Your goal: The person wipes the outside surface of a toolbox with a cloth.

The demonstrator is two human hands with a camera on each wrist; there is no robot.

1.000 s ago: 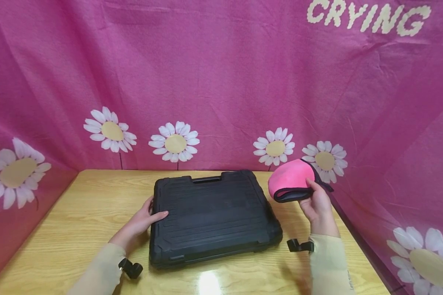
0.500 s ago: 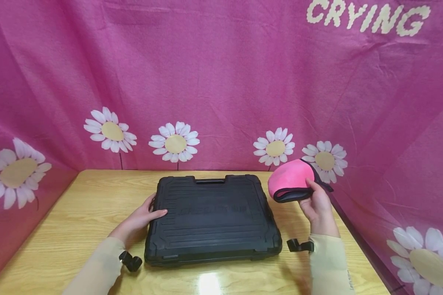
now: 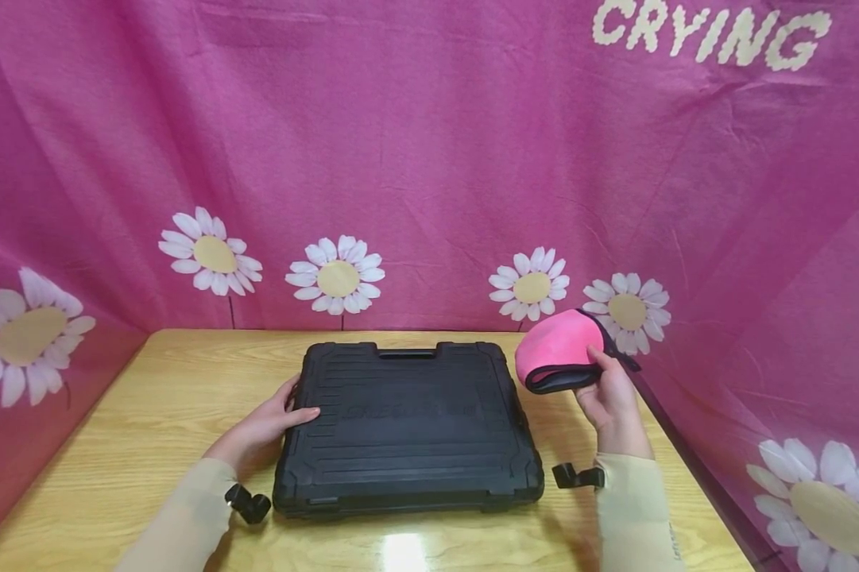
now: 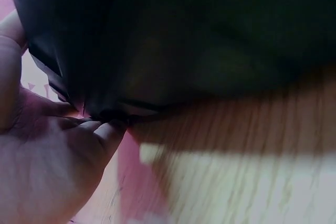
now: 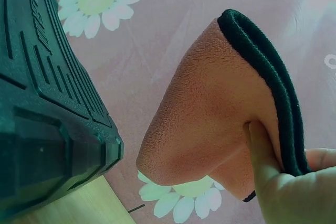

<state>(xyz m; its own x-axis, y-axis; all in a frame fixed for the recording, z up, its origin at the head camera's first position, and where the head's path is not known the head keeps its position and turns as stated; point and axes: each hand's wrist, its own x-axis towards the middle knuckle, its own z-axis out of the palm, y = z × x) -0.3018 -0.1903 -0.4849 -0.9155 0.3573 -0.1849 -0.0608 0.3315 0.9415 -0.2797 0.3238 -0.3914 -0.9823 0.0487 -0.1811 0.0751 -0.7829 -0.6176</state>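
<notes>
A black plastic carrying case [image 3: 408, 437] with a ridged lid is in the middle of the wooden table, its handle on the far side. My left hand [image 3: 261, 425] grips the case's left edge, thumb on the lid and fingers down the side. In the left wrist view, the fingers of that hand [image 4: 52, 166] reach to the case's lower edge. Right of the case, my right hand [image 3: 611, 405] holds a folded pink cloth [image 3: 554, 345] with black edging up in the air. The right wrist view shows the thumb pressed on the fleecy cloth [image 5: 199, 98], other fingers behind it.
A magenta curtain [image 3: 415, 159] printed with daisies stands behind the table and along both sides. The wooden table [image 3: 179, 389] shows bare surface left of the case. Black camera mounts [image 3: 246, 504] sit on both sleeves.
The left hand has turned the case so that its edges lie squarer to the table, and its near left corner has shifted left. The right hand and the cloth have hardly moved.
</notes>
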